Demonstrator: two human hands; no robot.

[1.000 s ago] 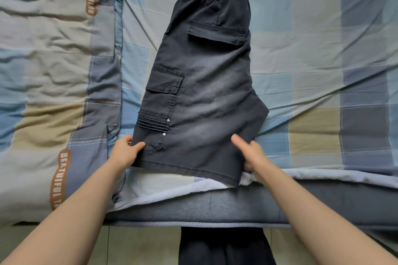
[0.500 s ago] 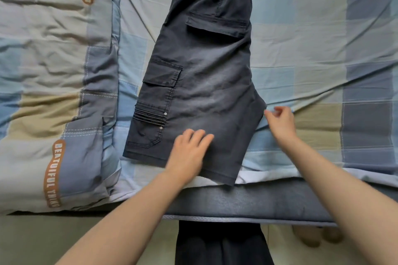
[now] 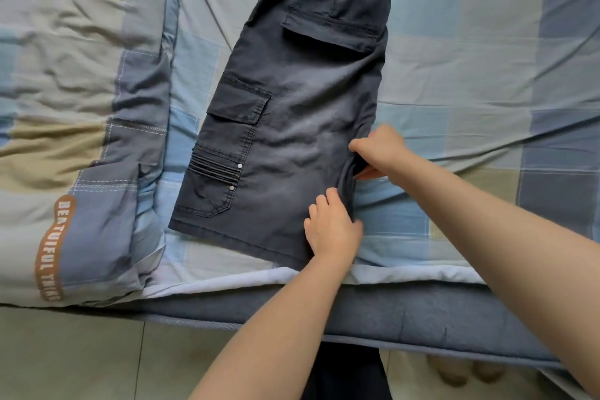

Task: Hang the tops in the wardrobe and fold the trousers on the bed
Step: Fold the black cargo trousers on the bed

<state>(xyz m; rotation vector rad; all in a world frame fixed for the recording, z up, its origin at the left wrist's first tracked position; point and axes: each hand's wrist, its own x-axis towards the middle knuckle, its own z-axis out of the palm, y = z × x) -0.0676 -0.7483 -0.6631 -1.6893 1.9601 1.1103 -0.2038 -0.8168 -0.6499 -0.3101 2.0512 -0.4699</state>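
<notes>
I am folding the shorts (image 3: 292, 127) mid-frame: my right hand (image 3: 380, 153) pinches their right edge, my left hand (image 3: 332, 230) presses flat beside it; next I tuck that edge in.

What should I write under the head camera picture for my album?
Two hands fold dark cargo shorts on a checked bed: left hand presses the leg, right hand pinches the edge.
</notes>
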